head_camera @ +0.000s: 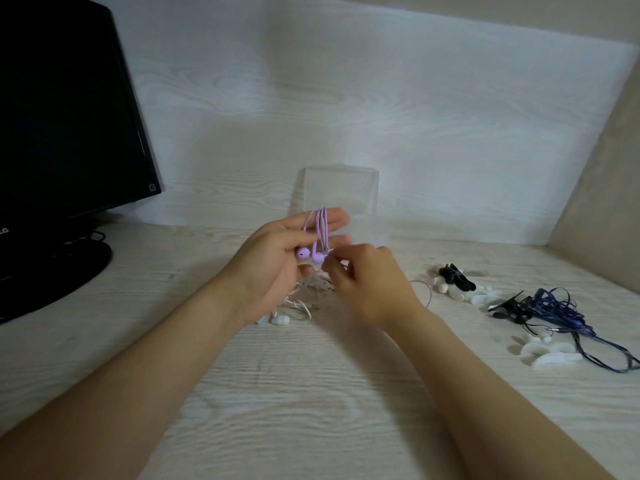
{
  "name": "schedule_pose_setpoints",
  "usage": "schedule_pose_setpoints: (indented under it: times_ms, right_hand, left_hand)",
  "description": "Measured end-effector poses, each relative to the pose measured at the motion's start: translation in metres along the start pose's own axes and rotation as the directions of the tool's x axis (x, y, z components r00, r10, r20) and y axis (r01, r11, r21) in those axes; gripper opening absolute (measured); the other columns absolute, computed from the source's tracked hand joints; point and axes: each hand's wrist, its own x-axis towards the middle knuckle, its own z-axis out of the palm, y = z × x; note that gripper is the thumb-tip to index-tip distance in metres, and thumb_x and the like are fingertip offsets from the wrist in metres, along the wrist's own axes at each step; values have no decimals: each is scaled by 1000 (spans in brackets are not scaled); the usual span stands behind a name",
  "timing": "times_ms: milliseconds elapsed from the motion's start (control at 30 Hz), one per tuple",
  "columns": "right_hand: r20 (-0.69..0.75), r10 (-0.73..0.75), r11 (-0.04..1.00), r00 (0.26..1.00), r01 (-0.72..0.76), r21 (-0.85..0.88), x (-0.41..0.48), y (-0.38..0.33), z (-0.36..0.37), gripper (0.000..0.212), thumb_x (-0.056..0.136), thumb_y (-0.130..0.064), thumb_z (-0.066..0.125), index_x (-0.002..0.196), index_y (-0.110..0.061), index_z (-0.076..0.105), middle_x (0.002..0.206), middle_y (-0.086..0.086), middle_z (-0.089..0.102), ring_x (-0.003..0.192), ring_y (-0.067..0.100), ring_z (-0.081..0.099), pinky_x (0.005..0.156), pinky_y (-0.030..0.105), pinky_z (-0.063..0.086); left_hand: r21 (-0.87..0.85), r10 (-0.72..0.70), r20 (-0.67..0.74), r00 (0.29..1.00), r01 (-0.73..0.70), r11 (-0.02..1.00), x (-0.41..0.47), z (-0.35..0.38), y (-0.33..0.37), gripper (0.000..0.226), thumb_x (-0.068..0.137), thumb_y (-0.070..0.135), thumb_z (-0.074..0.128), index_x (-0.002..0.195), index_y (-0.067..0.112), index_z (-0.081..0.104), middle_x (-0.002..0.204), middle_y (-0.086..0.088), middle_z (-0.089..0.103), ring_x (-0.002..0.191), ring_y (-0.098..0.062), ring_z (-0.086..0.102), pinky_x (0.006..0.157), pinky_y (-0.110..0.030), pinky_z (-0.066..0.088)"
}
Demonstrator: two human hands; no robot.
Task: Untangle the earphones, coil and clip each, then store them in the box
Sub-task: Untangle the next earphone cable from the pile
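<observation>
My left hand (277, 261) holds the purple earphones (317, 244), whose cable is looped several times over its fingers, with both earbuds resting in the palm. My right hand (363, 282) pinches the purple cable just beside the earbuds; a loose end of it trails to the right on the desk. Under my hands lie white and pink earphones (298, 303) in a tangle. The clear plastic box (341, 192) stands behind my hands against the back wall. A dark blue earphone tangle (561, 313) lies at the right.
Black clips (455, 275) and white clips (550, 353) are scattered on the desk at the right. A black monitor (65, 109) on its round stand occupies the left. A slanted beige wall closes the right side.
</observation>
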Motion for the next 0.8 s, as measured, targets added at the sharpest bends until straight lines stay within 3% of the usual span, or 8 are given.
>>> schedule_pose_setpoints:
  times_ms: [67,167,233,333,433,533,667,800]
  right_hand:
    - [39,-76,997,996,77,-3,-2,-3,2,26,95,-35,54,69,-35,56,50,-5,46,53,19,42,62,40,50]
    - [77,-129,992,989,128,20,-3,-9,-2,25,91,-28,59,67,-33,60,49,-10,48,51,12,48,61,33,46]
    - [47,-88,992,995,83,96,-4,-13,-7,26,89,-27,61,63,-28,59,48,-8,48,49,10,45,57,29,40]
    - [-31,10,912,999,4,410,-5,-22,-18,21,89,-20,65,69,-16,70,53,1,56,52,9,46,55,28,39]
    - [-121,110,788,986,-12,615,-5,-27,-28,20,92,-10,65,74,-13,75,59,7,65,59,18,56,57,32,46]
    - [-186,203,730,961,-22,684,-3,-26,-30,18,91,-7,65,76,-8,75,66,15,68,62,20,57,61,34,48]
    - [-270,219,768,938,5,641,1,-18,-26,14,95,-14,71,82,-14,76,68,14,67,59,14,54,58,29,46]
    - [-322,142,874,936,34,485,5,-7,-19,13,102,-24,68,92,-25,76,60,14,63,53,28,54,52,33,42]
  left_hand:
    - [107,37,-123,992,-24,994,2,-2,-3,47,103,-6,38,126,18,72,110,3,80,121,-13,71,85,-26,45]
    - [384,125,-228,966,-29,923,6,-12,-6,50,100,-6,41,126,21,74,128,11,74,115,-3,71,82,-14,48]
    - [519,146,-221,964,-10,855,7,-19,-11,43,104,3,43,126,23,74,128,8,73,113,-2,70,94,-27,53]
    - [689,138,-154,978,7,725,3,-21,-21,35,109,16,45,126,28,73,119,11,74,105,-3,70,100,-43,57]
    - [802,175,-82,981,-39,596,1,-15,-26,36,106,11,42,117,30,70,90,10,69,78,-1,62,73,-31,52]
    - [772,168,-45,985,-73,632,-3,-9,-25,35,111,13,38,118,30,69,87,17,63,75,10,58,66,-10,40]
    - [738,141,43,989,-126,663,-5,-7,-23,32,114,21,39,98,22,67,86,12,69,77,0,58,75,-23,43]
    - [408,134,11,991,-127,904,-1,-6,-16,36,111,19,43,85,6,63,82,-16,66,64,-13,42,66,-30,36]
